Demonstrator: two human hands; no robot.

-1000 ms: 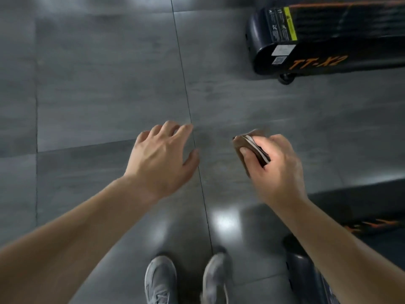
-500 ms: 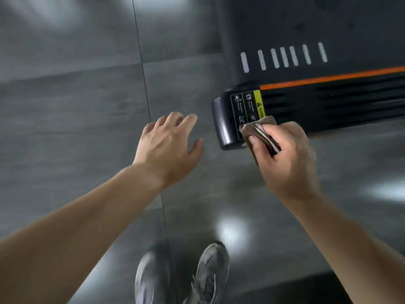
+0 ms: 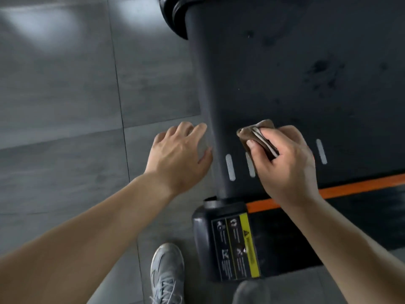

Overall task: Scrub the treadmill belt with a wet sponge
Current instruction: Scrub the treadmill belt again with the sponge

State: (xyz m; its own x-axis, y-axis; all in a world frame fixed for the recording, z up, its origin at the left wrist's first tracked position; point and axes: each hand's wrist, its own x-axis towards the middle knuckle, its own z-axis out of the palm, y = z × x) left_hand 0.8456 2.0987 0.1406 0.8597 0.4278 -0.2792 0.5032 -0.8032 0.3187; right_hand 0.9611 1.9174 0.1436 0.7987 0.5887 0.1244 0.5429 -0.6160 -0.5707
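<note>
Two hands out: right hand [image 3: 287, 163] grips brown sponge [image 3: 255, 133] over treadmill belt [image 3: 295, 73], belt running ahead; left hand [image 3: 178, 156] empty, loosely spread.

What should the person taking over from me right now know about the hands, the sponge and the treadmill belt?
Right hand: grip closed on the brown sponge, held above the near end of the belt; contact unclear.
Left hand: open, empty, beside the belt's left edge, above the floor.
Done: sponge brought to the belt.
Left: scrubbing; dark smudges show farther up the belt.
</note>
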